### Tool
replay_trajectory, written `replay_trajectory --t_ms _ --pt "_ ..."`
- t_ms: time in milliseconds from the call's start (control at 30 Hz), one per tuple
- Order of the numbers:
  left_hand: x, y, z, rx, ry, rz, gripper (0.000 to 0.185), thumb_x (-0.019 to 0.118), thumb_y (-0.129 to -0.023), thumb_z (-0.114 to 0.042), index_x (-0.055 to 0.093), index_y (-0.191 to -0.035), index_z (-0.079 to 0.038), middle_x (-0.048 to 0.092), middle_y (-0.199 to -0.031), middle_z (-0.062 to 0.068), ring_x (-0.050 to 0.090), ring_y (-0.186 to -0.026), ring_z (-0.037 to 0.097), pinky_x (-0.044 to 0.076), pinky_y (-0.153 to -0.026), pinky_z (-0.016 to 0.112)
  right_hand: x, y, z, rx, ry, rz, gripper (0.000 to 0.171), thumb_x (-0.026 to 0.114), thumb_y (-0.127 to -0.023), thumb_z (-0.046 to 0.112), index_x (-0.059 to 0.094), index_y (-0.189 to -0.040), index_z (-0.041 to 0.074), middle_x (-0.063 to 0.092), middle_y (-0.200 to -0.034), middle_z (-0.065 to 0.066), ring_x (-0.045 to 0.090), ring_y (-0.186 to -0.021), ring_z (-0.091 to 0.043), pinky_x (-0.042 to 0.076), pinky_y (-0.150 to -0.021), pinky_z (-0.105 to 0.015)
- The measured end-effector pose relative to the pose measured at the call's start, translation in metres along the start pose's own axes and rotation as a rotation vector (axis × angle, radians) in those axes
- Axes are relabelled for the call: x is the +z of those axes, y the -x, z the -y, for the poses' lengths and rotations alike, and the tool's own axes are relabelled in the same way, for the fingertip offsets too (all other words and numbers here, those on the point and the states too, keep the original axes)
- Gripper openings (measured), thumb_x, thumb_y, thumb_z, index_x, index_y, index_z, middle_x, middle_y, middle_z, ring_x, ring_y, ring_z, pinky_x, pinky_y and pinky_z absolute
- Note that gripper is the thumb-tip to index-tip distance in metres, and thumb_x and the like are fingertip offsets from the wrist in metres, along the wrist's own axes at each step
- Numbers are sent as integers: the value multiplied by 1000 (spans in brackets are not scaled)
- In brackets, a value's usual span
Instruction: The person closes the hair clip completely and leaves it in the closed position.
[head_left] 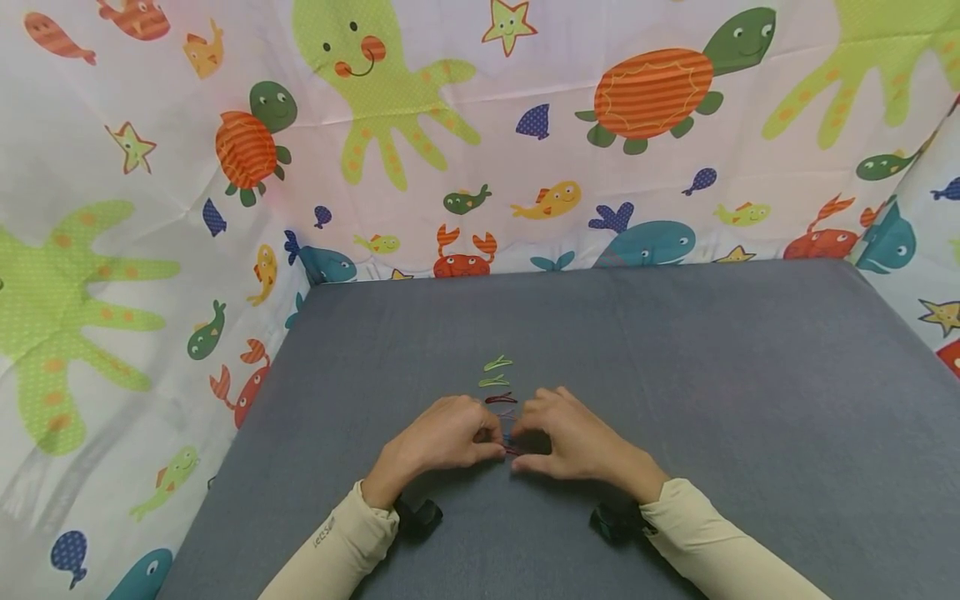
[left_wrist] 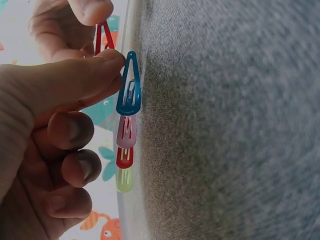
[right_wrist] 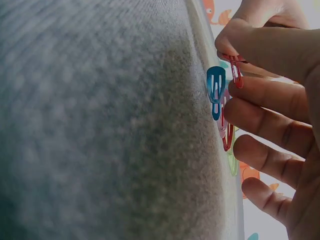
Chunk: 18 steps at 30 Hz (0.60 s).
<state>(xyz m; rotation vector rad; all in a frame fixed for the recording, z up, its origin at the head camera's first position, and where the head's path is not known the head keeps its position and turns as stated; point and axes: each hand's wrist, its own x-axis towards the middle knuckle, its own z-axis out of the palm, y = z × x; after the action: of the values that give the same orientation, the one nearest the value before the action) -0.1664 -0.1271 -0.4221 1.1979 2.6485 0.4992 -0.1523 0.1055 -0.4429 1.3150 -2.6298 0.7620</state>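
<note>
Hands meet at the middle of the grey cloth (head_left: 675, 375), knuckles almost touching, both bent over a row of hair clips. Left hand (head_left: 442, 437) sits with fingers curled in; from the left wrist view its thumb and forefinger tip are pinched near the narrow end of the blue clip (left_wrist: 129, 85), right beside the red clip (left_wrist: 103, 37). Right hand (head_left: 573, 442) comes in from the other side, and the right wrist view shows its thumb and forefinger nipping that red clip (right_wrist: 235, 71) at one end, the other three fingers spread loosely below. So the red clip is held between the two hands, just above the cloth, and whether the left fingers actually grip it or only touch it I cannot tell.

Blue clip (right_wrist: 216, 90) lies flat on the cloth, just beside the red one, at the near end of the row. Behind it, running away from the person: a pink clip (left_wrist: 126, 132), then a dark red clip (head_left: 500, 398), then two green clips (head_left: 496, 372), one after another in a straight line. The pink one is half hidden by fingers in the head view.

Cream sleeves (head_left: 337, 542) cover both forearms, with a dark wrist strap (head_left: 417, 515) showing under each cuff. Sea-creature curtain (head_left: 480, 125), with turtles, octopuses, whales and fish, stands around the cloth on three sides.
</note>
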Motion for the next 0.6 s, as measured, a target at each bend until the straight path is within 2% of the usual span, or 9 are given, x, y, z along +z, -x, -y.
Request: replay_trajectory --t_ms 333,600 --pt "0 -1 1 28 -5 -8 18 77 -91 -36 69 -76 -29 53 -63 -18 43 -55 -4 34 -53 18 -2 0 -3 -74 -78 0 18 84 -84 28 79 -100 22 70 -88 10 56 -80 -7 41 -75 -27" --pt "0 -1 -1 37 -16 -33 17 77 -91 -35 69 -78 -28 52 -66 -17 42 -58 -4 33 -56 17 -2 1 -5 -79 -144 33 16 81 -87 21 79 -103 19 71 -92 8 60 -82 -8 47 -78 -29"
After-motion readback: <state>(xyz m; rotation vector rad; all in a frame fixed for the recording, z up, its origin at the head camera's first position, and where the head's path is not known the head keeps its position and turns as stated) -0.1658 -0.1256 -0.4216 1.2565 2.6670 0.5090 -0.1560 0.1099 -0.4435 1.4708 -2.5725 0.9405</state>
